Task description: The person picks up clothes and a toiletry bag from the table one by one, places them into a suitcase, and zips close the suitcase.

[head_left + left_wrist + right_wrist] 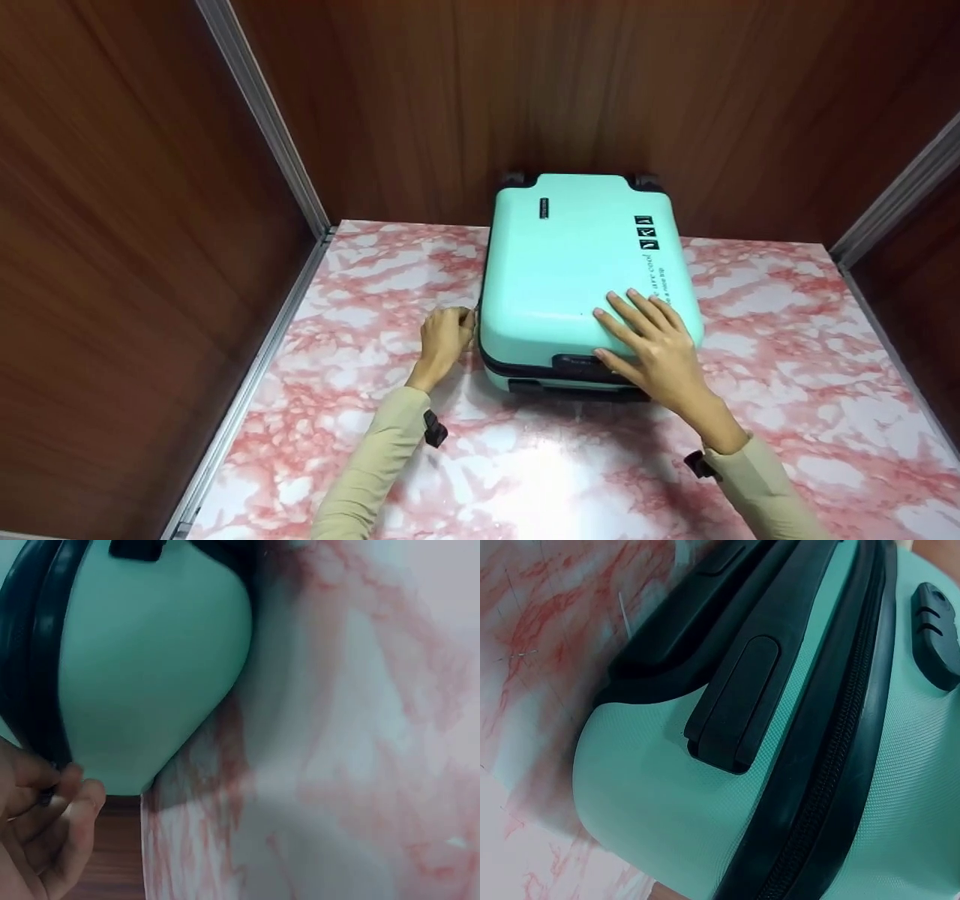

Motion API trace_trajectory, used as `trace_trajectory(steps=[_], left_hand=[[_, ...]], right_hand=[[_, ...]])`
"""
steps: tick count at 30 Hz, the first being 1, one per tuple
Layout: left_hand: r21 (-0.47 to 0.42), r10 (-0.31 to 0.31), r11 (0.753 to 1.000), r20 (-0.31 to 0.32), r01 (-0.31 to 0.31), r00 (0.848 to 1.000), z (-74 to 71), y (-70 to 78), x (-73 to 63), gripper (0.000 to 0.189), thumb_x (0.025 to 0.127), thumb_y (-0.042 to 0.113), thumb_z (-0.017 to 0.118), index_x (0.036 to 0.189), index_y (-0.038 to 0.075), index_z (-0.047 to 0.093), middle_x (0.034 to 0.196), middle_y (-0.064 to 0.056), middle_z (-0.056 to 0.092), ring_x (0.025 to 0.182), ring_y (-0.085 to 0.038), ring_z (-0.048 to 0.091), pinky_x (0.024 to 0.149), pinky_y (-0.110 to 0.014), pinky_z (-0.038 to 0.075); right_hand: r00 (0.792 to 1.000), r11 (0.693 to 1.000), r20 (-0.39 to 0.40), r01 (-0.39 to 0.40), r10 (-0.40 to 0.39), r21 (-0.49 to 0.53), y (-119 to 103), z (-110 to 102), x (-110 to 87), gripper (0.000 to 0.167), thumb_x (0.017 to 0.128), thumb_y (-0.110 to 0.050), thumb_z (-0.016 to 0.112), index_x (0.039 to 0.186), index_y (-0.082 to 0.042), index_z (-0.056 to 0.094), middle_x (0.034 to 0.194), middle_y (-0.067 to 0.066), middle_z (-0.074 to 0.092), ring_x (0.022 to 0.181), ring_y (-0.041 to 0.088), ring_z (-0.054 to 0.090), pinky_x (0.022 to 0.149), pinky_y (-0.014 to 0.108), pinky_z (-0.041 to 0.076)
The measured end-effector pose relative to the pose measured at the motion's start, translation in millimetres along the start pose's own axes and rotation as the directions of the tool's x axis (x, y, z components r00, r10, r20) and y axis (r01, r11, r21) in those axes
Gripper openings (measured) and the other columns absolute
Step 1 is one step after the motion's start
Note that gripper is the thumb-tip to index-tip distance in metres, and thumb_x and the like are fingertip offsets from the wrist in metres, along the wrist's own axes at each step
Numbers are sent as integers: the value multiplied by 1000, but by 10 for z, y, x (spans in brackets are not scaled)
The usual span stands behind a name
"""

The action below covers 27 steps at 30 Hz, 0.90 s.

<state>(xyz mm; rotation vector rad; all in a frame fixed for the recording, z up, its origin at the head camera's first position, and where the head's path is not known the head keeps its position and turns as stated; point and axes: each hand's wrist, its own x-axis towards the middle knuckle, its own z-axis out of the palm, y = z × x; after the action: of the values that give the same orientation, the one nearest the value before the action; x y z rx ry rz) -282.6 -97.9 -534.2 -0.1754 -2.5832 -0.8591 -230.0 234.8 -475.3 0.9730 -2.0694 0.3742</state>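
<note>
A mint-green hard-shell suitcase (pixel 570 262) lies flat on the table, its black handle side facing me. At its left side my left hand (pixel 445 337) has curled fingers; in the left wrist view they pinch a small dark zipper pull (pixel 46 797) by the black zipper band (pixel 46 682). My right hand (pixel 656 349) rests with spread fingers on the lid's near right corner. The right wrist view shows the closed zipper (pixel 829 765), a black carry handle (pixel 739 697) and a black lock (pixel 936 637), but not the right hand.
The suitcase stands on a red-and-white marbled tabletop (pixel 360 300), with its wheels (pixel 646 182) toward the brown wood-look back wall (pixel 420 97). Brown panels with metal edge strips (pixel 262 97) rise on the left and right.
</note>
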Motion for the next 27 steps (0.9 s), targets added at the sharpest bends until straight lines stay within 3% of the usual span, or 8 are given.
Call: trace_trajectory(steps=[5,10,17,23,27], left_hand=[[3,23,1000,-43,-23,999,31,-9,-47,22,93,12,64,72,10,70,73,-5,70,74,-30,69,64,-46,52],[35,33,999,-66,-31,997,44,7,-39,22,92,12,65,72,9,70,71,-7,70,71,-32,68,63,-47,52],[45,11,999,-78,-7,997,62,10,33,28,90,12,68,62,11,67,68,-7,69,71,-34,69,62,-48,52],[0,-44,999,-43,44,998,48,5,121,39,90,15,62,51,16,57,58,-1,62,63,-26,64,61,-45,51],[-14,-40,999,-46,39,998,60,-6,154,39,88,15,62,50,18,53,56,1,59,61,-26,63,59,-45,49]], right_hand=[[1000,1000,8,1,-1,-5,2,-4,-5,54,92,-49,63,135,-16,63,140,10,57,128,40,51,104,57,35],[1000,1000,1,-3,3,-7,2,-4,-14,54,92,-49,63,135,-16,63,140,10,57,127,40,51,104,57,35],[1000,1000,2,-7,7,-9,1,2,-6,54,92,-50,63,135,-17,63,140,10,57,127,39,51,104,57,35],[1000,1000,-3,3,-3,-6,-2,6,0,53,93,-49,62,135,-16,63,139,11,57,127,40,51,104,57,36],[1000,1000,-6,4,-4,-5,1,1,2,53,93,-48,63,135,-16,63,139,11,57,127,40,51,104,57,35]])
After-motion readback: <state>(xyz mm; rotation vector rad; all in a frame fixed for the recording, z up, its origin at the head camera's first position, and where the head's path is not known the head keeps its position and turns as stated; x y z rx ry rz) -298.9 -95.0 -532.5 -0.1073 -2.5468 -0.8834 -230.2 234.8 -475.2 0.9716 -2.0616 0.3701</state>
